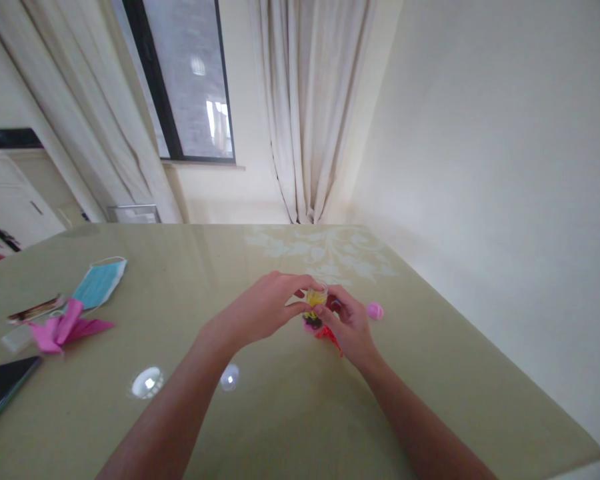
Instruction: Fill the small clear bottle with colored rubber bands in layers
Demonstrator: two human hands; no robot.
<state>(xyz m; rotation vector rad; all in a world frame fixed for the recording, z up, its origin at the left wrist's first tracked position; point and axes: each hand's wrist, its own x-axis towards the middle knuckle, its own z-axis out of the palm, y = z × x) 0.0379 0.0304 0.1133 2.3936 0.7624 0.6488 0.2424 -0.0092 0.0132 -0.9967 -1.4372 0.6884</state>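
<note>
Over the middle of the table, both my hands meet at a small clear cup [317, 293] with something yellow inside. My left hand [270, 307] pinches it between thumb and fingers from the left. From the right, my right hand [349, 327] closes its thumb and fingers on the lower part of the same cup. Just beneath lies a small black and pink thing [313, 323], too small to make out. A bright red crinkled piece [330, 335] shows by my right thumb, partly hidden by that hand. A pink ball-like piece [375, 311] rests right of my right hand.
At the left lie a blue face mask [100, 283], a folded pink paper shape [70, 328], a narrow printed packet [36, 310] and a dark phone-like slab [3, 390]. A wall [505, 167] runs along the table's right edge. Curtains [310, 107] hang behind.
</note>
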